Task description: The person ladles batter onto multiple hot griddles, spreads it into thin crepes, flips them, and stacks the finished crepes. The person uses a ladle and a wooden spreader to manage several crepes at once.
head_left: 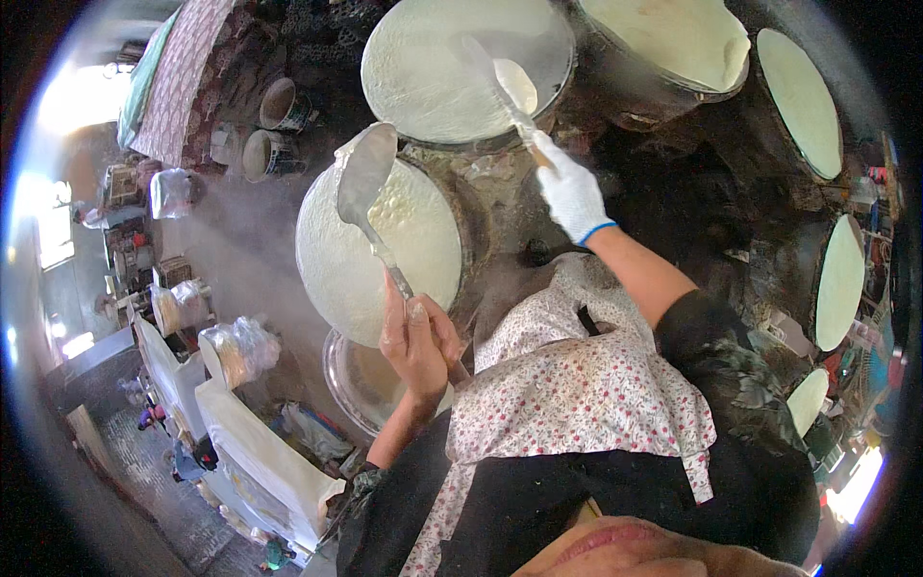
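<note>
My bare left hand [418, 346] grips the handle of a metal ladle [367, 175], its broad bowl smeared with white. The ladle hangs over the far edge of a round surface [336, 260] coated in white, with bubbles near its middle. In a white glove with a blue cuff, my right hand [571, 188] is closed around the wooden handle of a long flat spatula [502, 99]. Its blade reaches over a larger round steamer top [423, 67] with a smooth white layer and a greyish right part. Beside the blade shows a small white oval [516, 85], its kind unclear.
More white-topped round steamers [673, 38] curve away to the right. A metal basin [361, 380] sits beneath my left wrist. Two buckets [269, 154] stand at the far left. A white-covered table [260, 462] and plastic-wrapped stacks [236, 351] lie left. Steam hazes the air.
</note>
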`<state>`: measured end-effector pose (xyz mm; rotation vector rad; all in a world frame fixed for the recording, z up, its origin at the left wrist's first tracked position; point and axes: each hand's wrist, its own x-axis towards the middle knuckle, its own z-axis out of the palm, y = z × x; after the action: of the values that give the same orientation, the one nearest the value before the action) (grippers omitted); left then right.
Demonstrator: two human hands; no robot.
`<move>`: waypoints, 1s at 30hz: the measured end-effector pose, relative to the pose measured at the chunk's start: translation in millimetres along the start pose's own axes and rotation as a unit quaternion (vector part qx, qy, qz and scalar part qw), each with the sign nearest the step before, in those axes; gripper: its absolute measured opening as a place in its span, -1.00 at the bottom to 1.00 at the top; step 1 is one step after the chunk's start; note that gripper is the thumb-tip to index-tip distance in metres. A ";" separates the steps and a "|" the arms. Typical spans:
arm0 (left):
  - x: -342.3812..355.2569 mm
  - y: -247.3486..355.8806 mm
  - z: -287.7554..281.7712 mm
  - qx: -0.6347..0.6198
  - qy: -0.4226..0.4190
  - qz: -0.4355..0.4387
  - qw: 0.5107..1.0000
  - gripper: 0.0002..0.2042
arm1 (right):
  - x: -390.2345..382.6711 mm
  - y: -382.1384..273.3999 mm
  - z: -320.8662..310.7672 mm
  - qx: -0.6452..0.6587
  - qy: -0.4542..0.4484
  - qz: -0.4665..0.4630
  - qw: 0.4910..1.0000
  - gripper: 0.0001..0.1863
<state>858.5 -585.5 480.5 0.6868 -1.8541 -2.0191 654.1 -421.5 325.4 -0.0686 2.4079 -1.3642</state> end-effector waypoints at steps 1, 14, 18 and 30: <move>-0.1 -0.4 6.2 -0.015 0.008 -0.004 1.000 -0.44 | 0.9 0.2 -3.4 0.030 -0.024 -0.009 0.999 -0.43; -0.5 26.3 105.1 0.020 0.045 -0.096 0.994 -0.48 | 25.1 64.9 -81.9 -0.020 -0.148 -0.108 0.983 -0.46; -0.3 29.1 127.5 0.018 0.072 -0.086 0.994 -0.52 | 64.7 53.8 -111.9 0.021 -0.058 -0.066 0.996 -0.50; 7.7 36.6 162.1 0.016 0.105 -0.073 0.992 -0.54 | 61.9 30.9 -138.4 -0.121 -0.075 -0.096 0.985 -0.51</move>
<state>761.0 -457.6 523.0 1.0302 -1.7612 -1.9215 553.6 -305.5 345.3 -0.4613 2.4761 -1.0894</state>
